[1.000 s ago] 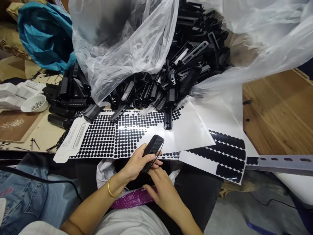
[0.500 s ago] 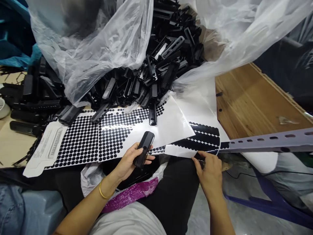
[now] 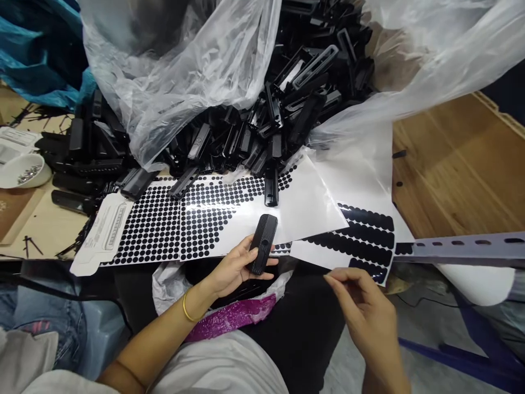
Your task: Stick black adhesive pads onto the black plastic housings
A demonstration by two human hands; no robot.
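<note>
- A work table (image 3: 35, 232) spans the frame, with a heap of black parts (image 3: 241, 139) at upper centre
- The left hand (image 3: 232, 268) holds a black piece (image 3: 262, 243) at the centre, thumb near its lower end
- The right hand (image 3: 365, 314), lower right, is narrow, fingertips together near a dotted sheet (image 3: 320, 254); I cannot tell if something small is between
- The piece seems light, stiff, maybe slippery; its long edges look good for holding
</note>
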